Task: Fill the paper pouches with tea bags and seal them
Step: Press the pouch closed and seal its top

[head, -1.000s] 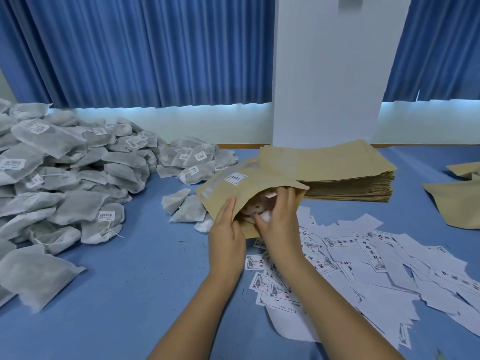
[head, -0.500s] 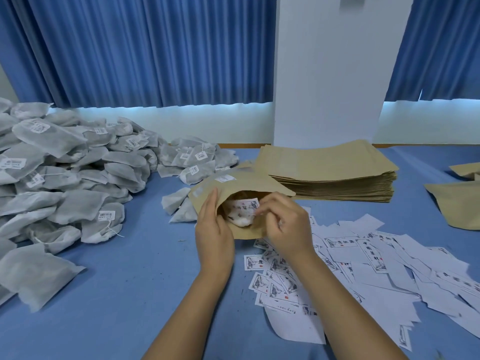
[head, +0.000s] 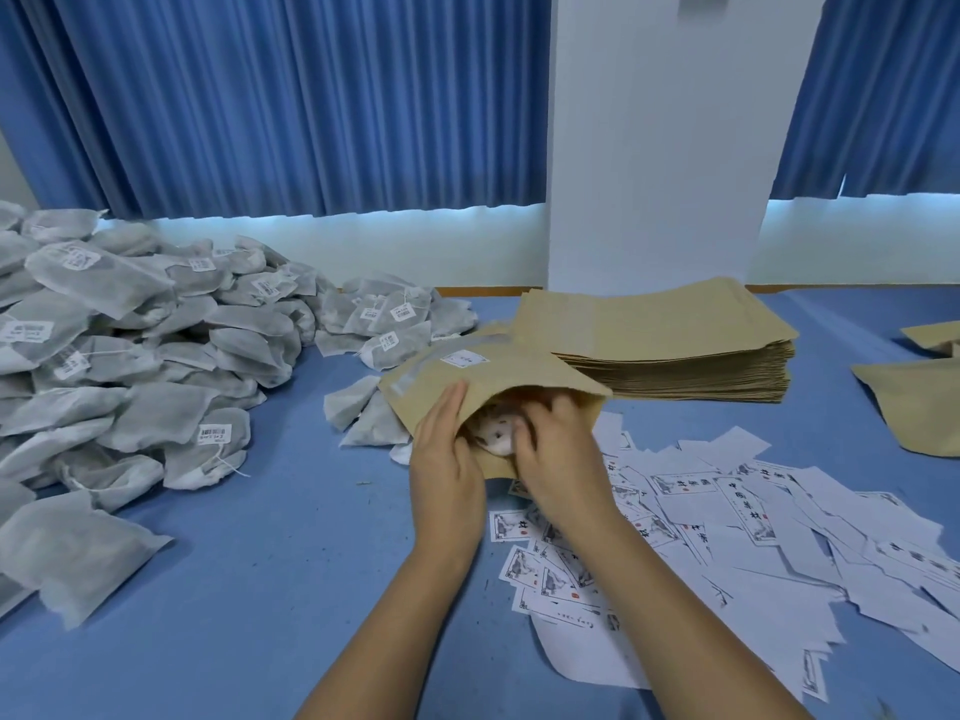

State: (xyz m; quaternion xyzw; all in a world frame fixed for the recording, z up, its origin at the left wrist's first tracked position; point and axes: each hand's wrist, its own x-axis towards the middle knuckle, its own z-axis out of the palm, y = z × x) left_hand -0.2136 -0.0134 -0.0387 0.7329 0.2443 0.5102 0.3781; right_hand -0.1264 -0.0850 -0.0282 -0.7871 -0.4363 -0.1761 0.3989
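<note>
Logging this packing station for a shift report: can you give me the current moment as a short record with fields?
left hand: holds paper pouch at its open mouth
right hand: fingers curled on a tea bag in the mouth
seal: not yet sealed
on the left: tea bag pile
behind: stack of empty pouches
on the right: scattered printed slips

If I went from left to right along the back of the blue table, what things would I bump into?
big heap of tea bags → smaller bunch of tea bags → stack of flat paper pouches → loose paper pouches at the right edge
</note>
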